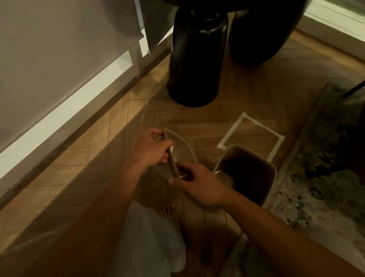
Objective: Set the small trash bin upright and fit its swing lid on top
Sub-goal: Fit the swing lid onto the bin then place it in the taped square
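Observation:
The small beige trash bin [259,165] stands upright on the wooden floor, its dark open mouth facing up, partly inside a white tape outline [231,131]. Just left of the bin I hold the beige swing lid [181,144] tilted on edge, a little above the floor. My left hand [152,149] grips its left rim near the far end. My right hand [200,183] pinches the near end of the lid. The lid is apart from the bin.
A thick black table leg [195,59] stands on the floor beyond the lid, a second dark leg [262,27] behind it. A wall with white baseboard [48,124] runs along the left. A patterned rug [325,180] lies right of the bin.

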Action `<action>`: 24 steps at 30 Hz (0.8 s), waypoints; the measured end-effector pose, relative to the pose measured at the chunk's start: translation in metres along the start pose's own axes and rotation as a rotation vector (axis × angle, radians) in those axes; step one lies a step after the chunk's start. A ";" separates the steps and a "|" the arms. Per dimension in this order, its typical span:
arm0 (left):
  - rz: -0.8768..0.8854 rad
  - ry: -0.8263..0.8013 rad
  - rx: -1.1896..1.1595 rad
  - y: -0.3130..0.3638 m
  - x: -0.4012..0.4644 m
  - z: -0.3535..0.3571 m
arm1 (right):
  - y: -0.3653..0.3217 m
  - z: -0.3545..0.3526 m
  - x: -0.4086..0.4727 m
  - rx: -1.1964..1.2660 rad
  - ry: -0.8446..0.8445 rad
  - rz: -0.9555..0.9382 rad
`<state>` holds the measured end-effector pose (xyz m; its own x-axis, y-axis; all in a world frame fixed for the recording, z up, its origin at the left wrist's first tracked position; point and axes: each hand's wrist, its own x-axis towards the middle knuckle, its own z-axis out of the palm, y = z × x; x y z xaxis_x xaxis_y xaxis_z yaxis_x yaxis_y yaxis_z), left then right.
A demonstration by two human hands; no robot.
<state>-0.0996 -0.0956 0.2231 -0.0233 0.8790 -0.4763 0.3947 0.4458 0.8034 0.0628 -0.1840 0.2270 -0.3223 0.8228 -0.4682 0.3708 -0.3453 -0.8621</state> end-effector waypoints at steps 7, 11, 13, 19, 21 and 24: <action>0.079 -0.025 0.163 0.000 0.007 0.029 | 0.019 -0.018 -0.016 0.079 0.126 0.071; 0.148 0.048 0.261 0.004 0.012 0.040 | 0.027 -0.042 -0.022 0.386 0.169 0.208; 0.150 0.052 0.268 0.006 0.015 0.046 | 0.031 -0.055 -0.028 0.569 0.176 0.239; 0.063 -0.076 0.393 0.006 0.026 0.069 | 0.039 -0.101 -0.038 0.814 0.350 0.237; 0.040 -0.115 0.404 0.010 0.023 0.077 | 0.039 -0.118 -0.043 0.900 0.431 0.223; 0.017 -0.182 0.427 0.017 0.015 0.087 | 0.038 -0.139 -0.052 0.988 0.505 0.180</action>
<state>-0.0134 -0.0894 0.1991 0.1327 0.8247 -0.5498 0.7376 0.2884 0.6106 0.2151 -0.1766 0.2452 0.1395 0.7360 -0.6625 -0.5495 -0.4990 -0.6701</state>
